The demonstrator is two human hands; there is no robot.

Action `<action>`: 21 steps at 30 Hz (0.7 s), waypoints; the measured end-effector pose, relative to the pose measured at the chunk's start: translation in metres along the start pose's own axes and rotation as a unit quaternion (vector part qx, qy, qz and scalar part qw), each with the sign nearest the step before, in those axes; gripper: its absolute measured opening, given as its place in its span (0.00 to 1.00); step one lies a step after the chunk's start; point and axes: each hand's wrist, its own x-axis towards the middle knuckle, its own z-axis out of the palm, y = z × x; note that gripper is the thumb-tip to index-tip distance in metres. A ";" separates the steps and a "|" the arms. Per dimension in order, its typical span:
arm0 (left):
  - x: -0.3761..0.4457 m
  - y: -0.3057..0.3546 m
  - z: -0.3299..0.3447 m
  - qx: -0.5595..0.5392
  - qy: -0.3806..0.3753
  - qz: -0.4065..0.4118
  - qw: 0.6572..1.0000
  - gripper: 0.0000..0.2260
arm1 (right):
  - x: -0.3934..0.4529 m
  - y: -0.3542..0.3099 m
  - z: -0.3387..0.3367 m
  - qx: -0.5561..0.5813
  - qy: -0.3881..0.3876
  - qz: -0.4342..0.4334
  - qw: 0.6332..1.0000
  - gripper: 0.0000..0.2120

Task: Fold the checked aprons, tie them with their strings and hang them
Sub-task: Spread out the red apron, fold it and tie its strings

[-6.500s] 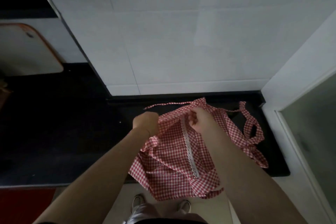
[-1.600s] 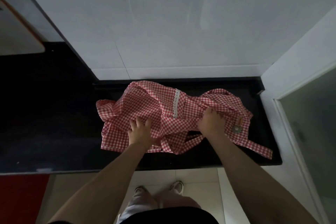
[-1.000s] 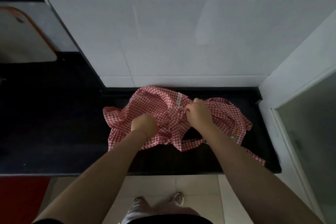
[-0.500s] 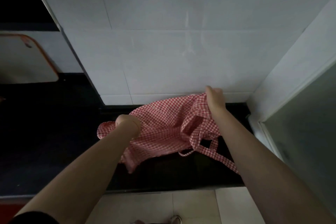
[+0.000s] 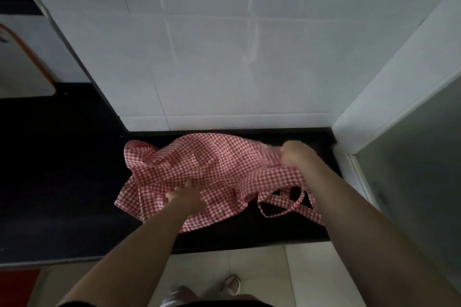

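The apron [image 5: 214, 169] lay crumpled on the dark counter [image 5: 62, 182]. The right hand [image 5: 295, 154] gripped its upper edge in a fist; the left hand [image 5: 185, 197] pressed it with fingers extended. Pulling the edge taut would flatten it before folding, with the string [image 5: 282, 207] kept free.

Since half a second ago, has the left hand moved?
Yes. The left hand came down from holding the apron up to lie on it near the counter's front edge.

- The worktop [image 5: 62, 182] lies bare left of the apron [image 5: 212, 169], up to its front edge.
- A tiled wall [image 5: 224, 57] closes the back edge.
- A white frame [image 5: 374, 112] blocks the right end.
- The strap loop [image 5: 282, 203] lies across the right front corner.
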 end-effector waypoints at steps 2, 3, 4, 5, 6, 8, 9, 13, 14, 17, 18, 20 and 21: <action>-0.005 -0.002 -0.013 0.040 -0.018 -0.047 0.998 0.29 | -0.008 0.001 -0.004 -0.158 -0.179 0.025 0.971 0.32; -0.007 -0.001 -0.024 0.058 -0.019 -0.063 0.996 0.27 | -0.010 0.001 -0.007 -0.194 -0.240 0.039 0.950 0.34; -0.007 -0.002 -0.032 0.065 0.006 -0.071 0.995 0.23 | -0.011 0.000 -0.008 -0.199 -0.256 0.041 0.945 0.35; -0.007 -0.003 -0.035 0.064 0.052 -0.076 0.994 0.20 | -0.009 -0.002 -0.006 -0.188 -0.233 0.026 0.954 0.32; -0.007 -0.004 -0.038 0.049 0.113 -0.076 0.989 0.17 | -0.008 -0.004 -0.005 -0.165 -0.174 0.005 0.971 0.27; -0.004 -0.002 -0.036 -0.005 0.216 -0.059 0.975 0.15 | -0.002 -0.010 0.003 -0.100 -0.022 -0.046 0.994 0.20; -0.002 0.000 -0.032 -0.040 0.237 -0.039 0.970 0.17 | 0.001 -0.014 0.010 -0.067 0.024 -0.079 0.994 0.19; 0.009 0.001 0.002 -0.113 0.172 -0.029 0.978 0.35 | 0.011 -0.022 0.050 -0.030 -0.006 -0.129 0.991 0.24; 0.012 -0.001 0.011 -0.113 0.179 -0.034 0.977 0.36 | 0.013 -0.021 0.062 -0.041 -0.007 -0.121 0.992 0.23; 0.024 -0.011 0.028 -0.171 0.233 -0.043 0.956 0.22 | 0.019 -0.015 0.087 -0.068 -0.023 -0.081 0.994 0.20; 0.027 -0.014 0.030 -0.190 0.246 -0.043 0.950 0.16 | 0.022 -0.014 0.092 -0.068 -0.041 -0.067 0.995 0.18; 0.030 -0.018 0.028 -0.200 0.259 -0.041 0.944 0.10 | 0.027 -0.015 0.088 -0.061 -0.070 -0.039 0.995 0.16; 0.030 -0.019 0.024 -0.197 0.258 -0.037 0.945 0.10 | 0.030 -0.014 0.083 -0.062 -0.080 -0.029 0.994 0.15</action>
